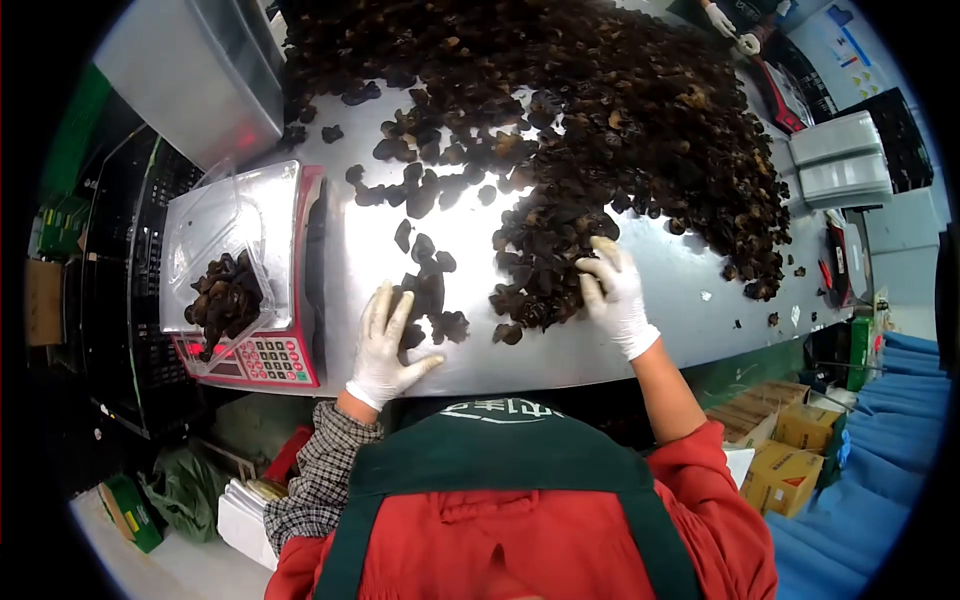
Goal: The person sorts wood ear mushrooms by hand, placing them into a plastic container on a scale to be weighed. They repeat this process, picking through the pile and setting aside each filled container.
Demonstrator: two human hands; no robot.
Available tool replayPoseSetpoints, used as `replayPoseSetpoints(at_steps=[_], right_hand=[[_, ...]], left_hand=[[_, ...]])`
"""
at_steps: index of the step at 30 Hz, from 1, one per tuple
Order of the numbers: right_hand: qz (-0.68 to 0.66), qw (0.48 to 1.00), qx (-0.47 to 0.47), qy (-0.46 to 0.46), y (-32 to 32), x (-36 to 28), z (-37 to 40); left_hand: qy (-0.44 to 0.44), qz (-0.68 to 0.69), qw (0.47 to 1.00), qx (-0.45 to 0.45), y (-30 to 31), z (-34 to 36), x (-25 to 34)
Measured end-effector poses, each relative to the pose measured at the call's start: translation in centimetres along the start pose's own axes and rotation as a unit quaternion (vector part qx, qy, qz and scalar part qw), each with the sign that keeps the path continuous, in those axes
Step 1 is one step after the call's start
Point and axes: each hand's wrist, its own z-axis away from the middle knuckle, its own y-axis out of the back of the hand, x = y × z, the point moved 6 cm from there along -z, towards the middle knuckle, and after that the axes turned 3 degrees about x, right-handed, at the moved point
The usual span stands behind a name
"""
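Lying between left hand [383,347], splayed flat, and right hand [613,290], cupped over some: dark mushrooms [432,298].

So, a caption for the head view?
Gloved left hand and right hand touch dark fungus on steel table beside scale.

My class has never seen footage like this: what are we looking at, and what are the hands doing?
One camera, worn on a person's head, looks down; the red top and green apron below are their own. Both hands wear white gloves. The left hand lies open on a steel table, touching loose dark wrinkled pieces. The right hand rests on the edge of the big pile; whether it grips any is unclear. At left, a scale bears a clear tray holding more pieces. Another person's gloved hand shows top right.
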Motion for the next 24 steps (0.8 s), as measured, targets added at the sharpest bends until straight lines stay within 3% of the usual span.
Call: replayPoseSetpoints(at_steps=[4, 7, 8, 11, 15, 17, 21, 24], right_hand=[[0.023, 0.991, 0.02, -0.133, 1.5, 6.1, 3.1], [0.044, 0.986, 0.032, -0.159, -0.4, 8.3, 5.4], [0.025, 0.987, -0.012, -0.16, -0.8, 6.7, 5.4], [-0.001, 0.994, -0.077, -0.076, -1.5, 2.5, 5.6], [0.011, 0.997, 0.002, -0.08, -1.3, 4.5, 4.1], [0.012, 0.993, -0.039, -0.114, -3.2, 5.1, 2.6], [-0.006, 0.995, -0.093, 0.042, -4.2, 0.5, 3.6], [0.026, 0.997, -0.075, 0.025, -3.7, 0.3, 6.0]], left_hand=[[0.033, -0.041, 0.997, 0.056, 0.2, -0.3, -1.9], [-0.006, -0.044, 0.999, -0.014, -1.3, -1.7, -0.3], [-0.051, -0.03, 0.998, -0.025, -1.8, -2.1, 0.7], [-0.093, -0.011, 0.995, -0.041, -2.3, -2.1, 2.3], [-0.015, -0.031, 0.999, 0.014, -2.3, -2.1, -0.1], [-0.048, -0.056, 0.996, -0.049, -3.4, -3.3, 1.7], [-0.156, -0.033, 0.98, -0.122, -5.1, -3.7, 5.3], [-0.119, -0.042, 0.987, -0.101, -4.8, -3.5, 4.5]])
